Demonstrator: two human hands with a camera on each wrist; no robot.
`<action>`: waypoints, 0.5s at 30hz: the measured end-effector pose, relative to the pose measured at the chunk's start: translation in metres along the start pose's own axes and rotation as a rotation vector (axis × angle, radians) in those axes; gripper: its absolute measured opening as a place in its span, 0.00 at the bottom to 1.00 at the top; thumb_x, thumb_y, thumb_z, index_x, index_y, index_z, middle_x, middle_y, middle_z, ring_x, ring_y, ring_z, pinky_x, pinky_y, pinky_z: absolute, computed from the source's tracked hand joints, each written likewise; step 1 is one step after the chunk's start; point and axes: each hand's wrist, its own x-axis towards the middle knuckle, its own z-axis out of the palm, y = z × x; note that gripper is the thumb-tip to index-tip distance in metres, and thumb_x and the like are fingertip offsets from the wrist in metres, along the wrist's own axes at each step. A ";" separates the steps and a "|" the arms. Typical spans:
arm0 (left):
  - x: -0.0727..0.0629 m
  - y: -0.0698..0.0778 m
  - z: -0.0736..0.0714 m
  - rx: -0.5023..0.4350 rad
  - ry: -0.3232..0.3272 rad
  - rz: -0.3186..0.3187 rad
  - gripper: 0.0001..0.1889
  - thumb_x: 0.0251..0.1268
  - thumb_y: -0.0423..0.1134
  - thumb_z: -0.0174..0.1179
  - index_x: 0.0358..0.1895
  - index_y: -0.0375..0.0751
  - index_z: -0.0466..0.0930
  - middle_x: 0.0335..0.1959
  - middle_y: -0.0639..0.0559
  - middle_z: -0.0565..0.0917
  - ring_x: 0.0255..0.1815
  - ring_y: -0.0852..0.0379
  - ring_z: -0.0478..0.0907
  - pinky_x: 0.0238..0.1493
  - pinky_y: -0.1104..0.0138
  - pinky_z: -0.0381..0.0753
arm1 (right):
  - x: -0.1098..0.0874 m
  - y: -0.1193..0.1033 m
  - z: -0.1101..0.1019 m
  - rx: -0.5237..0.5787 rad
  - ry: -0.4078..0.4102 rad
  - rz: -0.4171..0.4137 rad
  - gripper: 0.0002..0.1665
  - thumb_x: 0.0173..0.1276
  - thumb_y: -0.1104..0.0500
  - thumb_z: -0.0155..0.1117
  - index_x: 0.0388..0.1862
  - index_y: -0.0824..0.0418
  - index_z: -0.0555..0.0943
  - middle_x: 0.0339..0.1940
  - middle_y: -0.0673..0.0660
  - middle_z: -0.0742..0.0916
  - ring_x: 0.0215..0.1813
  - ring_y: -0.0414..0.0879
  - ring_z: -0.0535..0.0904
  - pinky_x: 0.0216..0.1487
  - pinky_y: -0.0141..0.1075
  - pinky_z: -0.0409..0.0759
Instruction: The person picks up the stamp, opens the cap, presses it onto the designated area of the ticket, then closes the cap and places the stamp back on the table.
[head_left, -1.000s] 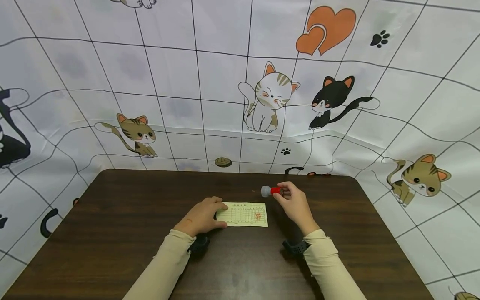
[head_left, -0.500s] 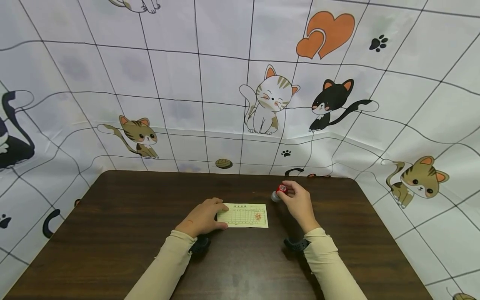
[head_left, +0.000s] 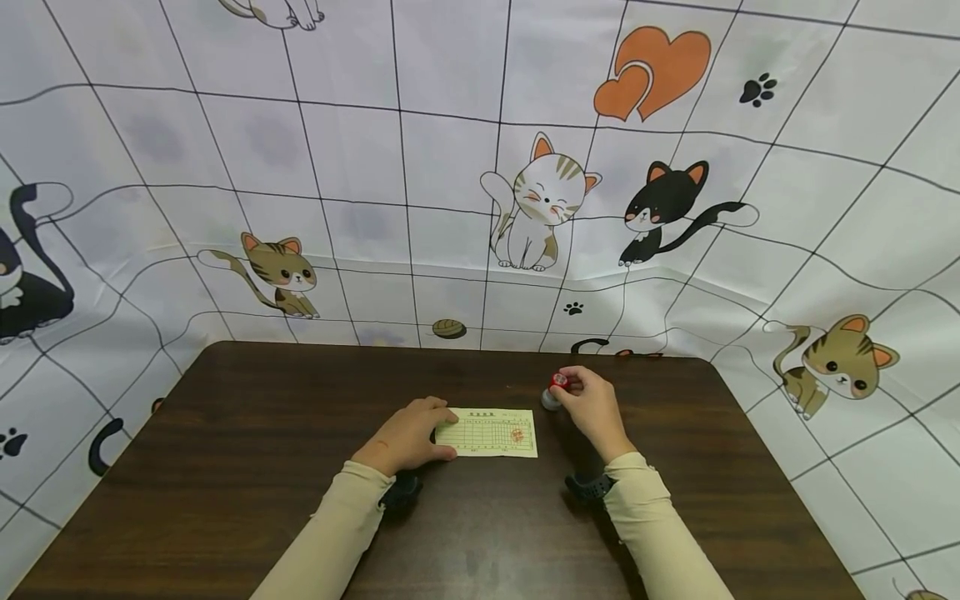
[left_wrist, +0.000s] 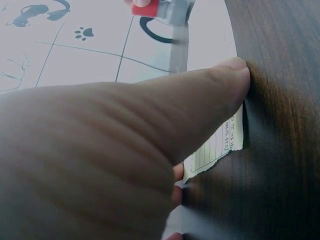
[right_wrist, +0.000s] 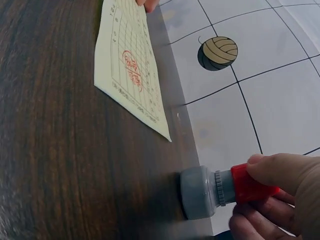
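Observation:
A pale yellow printed slip (head_left: 491,432) with a red stamp mark lies on the table in the head view. My left hand (head_left: 408,433) rests on its left end, the thumb (left_wrist: 220,82) straight at the near edge and the fingertips at the far edge. Right of the slip, my right hand (head_left: 592,408) pinches the red handle of a self-inking stamp (head_left: 552,398). In the right wrist view the stamp's grey cap (right_wrist: 197,192) points down at the table, touching it or very near it; thumb and fingers cover part of the red handle.
The dark wood table (head_left: 247,467) extends around both hands. Behind it hangs a white sheet (head_left: 442,150) printed with cats and grid lines, close to the table's far edge.
The stamp has gone from lying sideways in my right hand to upright, cap down, then shifted slightly left. My left hand and the slip have stayed in place.

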 end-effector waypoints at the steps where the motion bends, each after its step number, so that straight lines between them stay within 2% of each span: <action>1: 0.000 0.000 0.000 0.001 0.001 0.001 0.29 0.62 0.51 0.75 0.64 0.46 0.82 0.72 0.41 0.74 0.73 0.40 0.70 0.70 0.46 0.73 | 0.000 0.000 0.000 -0.001 -0.005 0.002 0.20 0.66 0.61 0.76 0.55 0.67 0.84 0.48 0.63 0.89 0.49 0.55 0.87 0.54 0.48 0.86; 8: 0.000 -0.001 0.000 0.004 0.005 0.004 0.30 0.61 0.50 0.76 0.65 0.44 0.81 0.71 0.42 0.75 0.72 0.40 0.71 0.70 0.47 0.72 | -0.002 0.000 0.003 0.012 -0.015 0.007 0.20 0.66 0.62 0.76 0.55 0.67 0.83 0.49 0.63 0.89 0.50 0.56 0.87 0.55 0.49 0.86; 15: 0.003 -0.002 0.000 0.001 0.018 0.005 0.39 0.60 0.49 0.77 0.72 0.38 0.74 0.69 0.42 0.76 0.69 0.41 0.73 0.68 0.48 0.73 | -0.004 0.002 0.002 0.011 -0.066 0.024 0.33 0.68 0.63 0.74 0.68 0.69 0.74 0.58 0.68 0.84 0.60 0.61 0.82 0.63 0.52 0.81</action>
